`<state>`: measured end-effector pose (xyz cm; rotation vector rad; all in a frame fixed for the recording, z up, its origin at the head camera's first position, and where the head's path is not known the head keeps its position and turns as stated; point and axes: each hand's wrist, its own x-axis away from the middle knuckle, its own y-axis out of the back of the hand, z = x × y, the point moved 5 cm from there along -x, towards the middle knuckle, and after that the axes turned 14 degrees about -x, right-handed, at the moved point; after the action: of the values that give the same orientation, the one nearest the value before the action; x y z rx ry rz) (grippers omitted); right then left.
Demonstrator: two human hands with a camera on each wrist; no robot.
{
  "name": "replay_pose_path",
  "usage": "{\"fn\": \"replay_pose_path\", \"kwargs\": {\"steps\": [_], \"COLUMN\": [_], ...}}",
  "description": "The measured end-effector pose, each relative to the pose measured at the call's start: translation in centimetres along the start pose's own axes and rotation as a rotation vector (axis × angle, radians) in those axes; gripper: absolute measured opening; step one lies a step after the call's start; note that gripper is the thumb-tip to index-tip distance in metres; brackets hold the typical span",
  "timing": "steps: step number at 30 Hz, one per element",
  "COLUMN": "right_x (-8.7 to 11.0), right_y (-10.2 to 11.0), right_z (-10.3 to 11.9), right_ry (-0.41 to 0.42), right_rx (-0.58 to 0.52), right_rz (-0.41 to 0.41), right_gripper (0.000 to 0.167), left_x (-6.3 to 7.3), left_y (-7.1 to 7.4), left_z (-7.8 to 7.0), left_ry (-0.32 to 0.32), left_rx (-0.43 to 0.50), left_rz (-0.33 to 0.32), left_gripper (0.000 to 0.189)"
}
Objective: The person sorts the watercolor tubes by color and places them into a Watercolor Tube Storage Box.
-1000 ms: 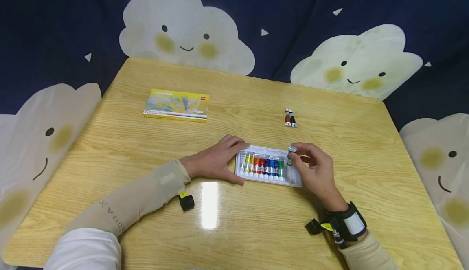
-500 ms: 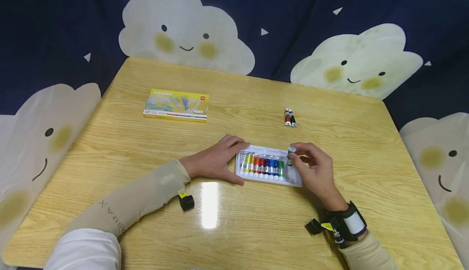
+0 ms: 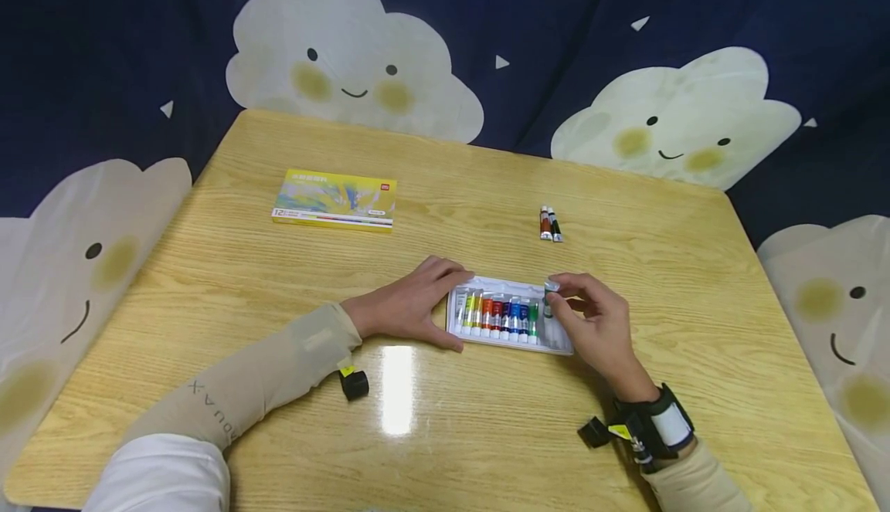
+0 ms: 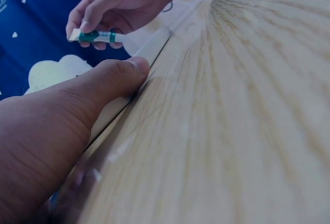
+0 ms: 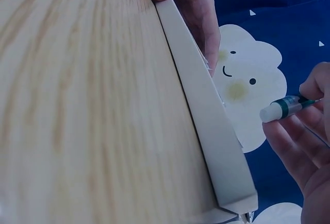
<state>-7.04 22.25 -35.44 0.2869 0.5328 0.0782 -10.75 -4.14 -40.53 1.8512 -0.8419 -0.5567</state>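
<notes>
A white plastic paint tray (image 3: pixel 513 347) lies on the table with a row of coloured paint tubes (image 3: pixel 497 317) in it, from white and yellow through reds and blues to green. My left hand (image 3: pixel 410 303) grips the tray's left end, thumb at the near edge and fingers at the far edge. Above the tray's right end, my right hand (image 3: pixel 601 323) pinches a dark green paint tube (image 3: pixel 548 300). In the right wrist view that tube (image 5: pixel 286 107) has its white cap toward the tray, and it appears apart from it.
Two more paint tubes, one brown (image 3: pixel 545 223) and one dark (image 3: pixel 555 225), lie together behind the tray. A yellow paint box (image 3: pixel 335 201) lies at the back left of the wooden table (image 3: pixel 445 450). A dark cloth with clouds hangs around the table.
My right hand has shifted very slightly left with the green paint tube over the tray. The left hand and the tray have stayed in place.
</notes>
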Motion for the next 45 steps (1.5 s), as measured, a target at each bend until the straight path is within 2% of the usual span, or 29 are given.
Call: {"fn": "replay_pose_path", "kwargs": {"steps": [20,45], "right_x": [0.05,0.31], "right_y": [-0.01,0.17], "right_z": [-0.02,-0.12], "right_ry": [-0.011,-0.017], "right_rx": [0.009,0.001], "right_rz": [0.006,0.000], "right_gripper": [0.031,0.030], "left_x": [0.02,0.09], "left_y": [0.31,-0.06], "left_z": [-0.20,-0.13], "left_ry": [0.004,0.021], "left_rx": [-0.004,-0.006], "left_rz": [0.013,0.031], "left_gripper": [0.113,0.114]}}
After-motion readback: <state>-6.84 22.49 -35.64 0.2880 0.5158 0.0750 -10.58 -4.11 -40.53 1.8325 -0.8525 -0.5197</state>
